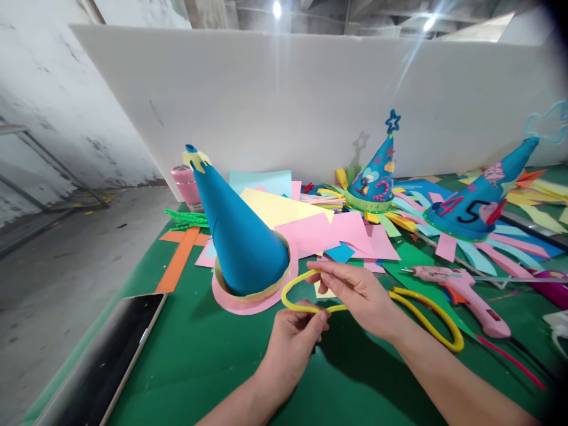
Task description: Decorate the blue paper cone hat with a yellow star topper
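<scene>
A yellow pipe cleaner (290,300) is bent into a rounded loop in front of me. My left hand (295,340) pinches its lower side between thumb and fingers. Higher up and to the right, my right hand (355,293) is closed on the upper end of the same loop. Another yellow curve (457,337) emerges beyond the right wrist; whether it joins the held piece is hidden. Just left of the hands, a blue paper cone hat (242,236) leans leftward on a pink ring brim (239,306), with a pale yellow drip-shaped trim near its tip.
A phone (110,349) lies at the table's left edge. Decorated cone hats (370,177) (483,204) stand behind, among coloured paper sheets (306,234). A pink glue gun (470,290) with a cord lies right. Green pipe cleaners (186,220) and a pink bottle (189,189) are at back left.
</scene>
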{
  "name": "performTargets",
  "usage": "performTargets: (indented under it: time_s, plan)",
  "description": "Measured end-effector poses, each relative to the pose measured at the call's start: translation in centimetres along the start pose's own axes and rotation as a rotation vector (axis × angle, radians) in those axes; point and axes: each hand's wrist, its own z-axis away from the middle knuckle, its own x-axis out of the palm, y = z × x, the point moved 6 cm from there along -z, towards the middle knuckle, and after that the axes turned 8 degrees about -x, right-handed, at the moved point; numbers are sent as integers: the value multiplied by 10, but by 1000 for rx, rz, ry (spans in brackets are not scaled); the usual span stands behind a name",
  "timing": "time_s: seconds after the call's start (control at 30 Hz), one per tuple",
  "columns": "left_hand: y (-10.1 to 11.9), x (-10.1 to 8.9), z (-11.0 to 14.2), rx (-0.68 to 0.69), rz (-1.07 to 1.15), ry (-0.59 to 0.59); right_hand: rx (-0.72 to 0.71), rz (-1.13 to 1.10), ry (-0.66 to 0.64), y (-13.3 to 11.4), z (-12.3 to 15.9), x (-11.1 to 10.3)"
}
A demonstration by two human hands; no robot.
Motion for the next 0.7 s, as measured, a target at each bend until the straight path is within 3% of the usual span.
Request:
performTargets:
  time_s: [0.33, 0.57, 0.63, 0.7]
  plan:
    - [-9, -7, -4, -63, 48, 30, 30, 13, 27, 7, -1, 1]
    - [-18, -12, -9, -93, 84, 32, 143, -313, 312, 26, 2, -9]
    - [-19, -14, -11, -94, 137, 30, 176, -353, 304, 31, 2, -6]
    - [-19, -14, -12, -97, 194, 20, 197, -302, 215, 33, 1, 0]
